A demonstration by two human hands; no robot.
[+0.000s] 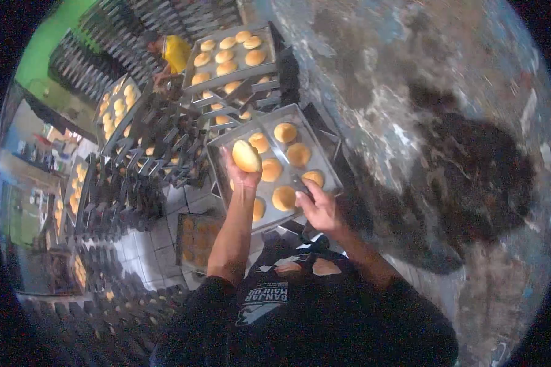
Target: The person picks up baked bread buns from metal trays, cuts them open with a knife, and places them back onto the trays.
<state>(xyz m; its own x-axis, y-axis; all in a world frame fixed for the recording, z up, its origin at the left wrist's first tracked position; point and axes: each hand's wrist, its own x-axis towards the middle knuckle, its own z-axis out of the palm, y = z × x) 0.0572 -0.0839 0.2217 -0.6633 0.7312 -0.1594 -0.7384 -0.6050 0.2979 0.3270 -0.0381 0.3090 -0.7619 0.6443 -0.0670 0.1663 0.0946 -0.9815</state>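
Blotchy wall [373, 67] at right, bun [247, 156] is cupped by left hand [245, 178], left of knife [281, 151] gripped in right hand [319, 209].

black shirt [324, 312] | 2 short sleeves [413, 303] | white block lettering [266, 295] on front | forearms [231, 244] bare

Glare whitens the floor tiles [139, 252] in a dim, grainy, fisheye-warped view.

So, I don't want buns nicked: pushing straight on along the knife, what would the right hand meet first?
Probably the tray's far rim: the knife in the right hand points between two buns. Height is unclear; it might graze one or pass above.
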